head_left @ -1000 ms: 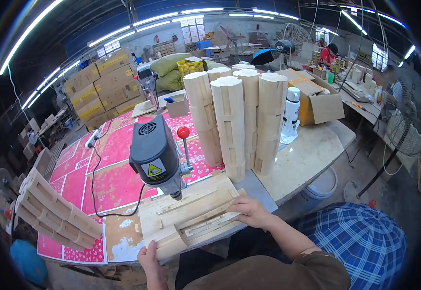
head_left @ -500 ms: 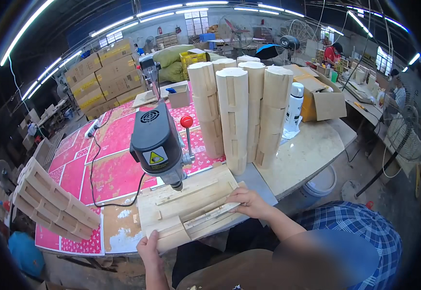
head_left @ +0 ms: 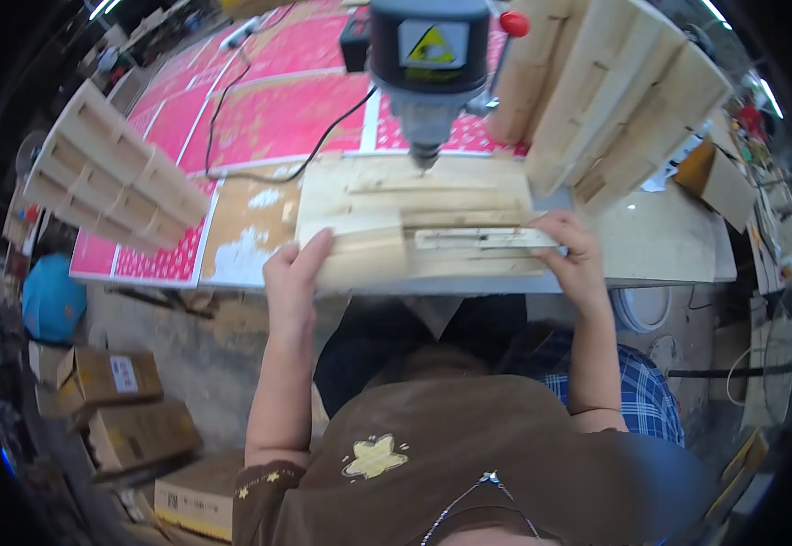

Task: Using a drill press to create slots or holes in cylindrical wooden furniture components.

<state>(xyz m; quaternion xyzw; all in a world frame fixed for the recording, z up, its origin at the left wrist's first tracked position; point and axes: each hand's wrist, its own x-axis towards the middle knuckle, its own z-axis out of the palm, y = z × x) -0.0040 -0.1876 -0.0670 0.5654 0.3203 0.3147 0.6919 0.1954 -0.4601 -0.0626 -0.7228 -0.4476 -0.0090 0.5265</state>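
A flat wooden jig (head_left: 414,223), built from pale boards and strips, is laid on the near edge of the surface (head_left: 660,246), directly under the drill press (head_left: 428,64). The drill bit (head_left: 425,162) is seen just above the far edge of the jig; whether it touches the wood cannot be told.

The left hand (head_left: 294,273) is placed at the near left corner of the jig, fingers stretched flat along a raised block (head_left: 364,255) and the thumb tucked at the edge, so that the wood is gripped rather than merely touched. The right hand (head_left: 578,250) is curled over the near right end of the jig, where a thin slotted strip (head_left: 482,238) is pressed under the fingertips. Both hands are thus closed on the jig, well apart from each other.

Behind the jig, red printed sheets (head_left: 277,118) are spread over the surface, and a black cable (head_left: 259,173) is trailed across them. A slatted wooden rack (head_left: 109,173) is leaned at the left, and tall wooden pieces (head_left: 614,100) are stacked at the right. Cardboard boxes (head_left: 109,378) are seen on the floor at the lower left, beside a blue round object (head_left: 50,300).
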